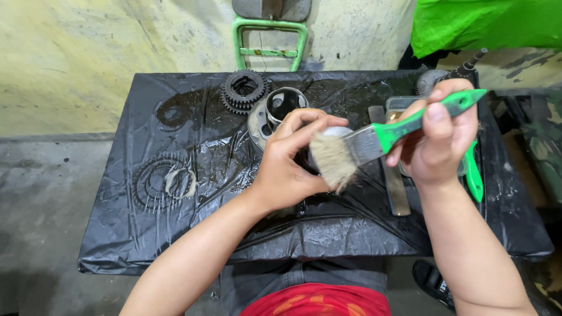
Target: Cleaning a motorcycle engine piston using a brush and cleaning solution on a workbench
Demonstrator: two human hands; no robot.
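My left hand (pixel 291 161) grips a round metal part (pixel 336 132), mostly hidden behind my fingers and the bristles. My right hand (pixel 438 136) holds a paintbrush (pixel 374 143) with a green handle and a metal ferrule; its pale, worn bristles rest against the part. Both hands hover over the middle of a table wrapped in wet black plastic sheet (pixel 175 234).
A dark toothed gear (pixel 243 90) and a shiny metal ring housing (pixel 280 106) lie at the back. A flat metal file (pixel 396 187) and a green-handled tool (pixel 473 175) lie at right. A ring imprint (pixel 165 183) shows on the left. A green frame (pixel 271 41) stands behind.
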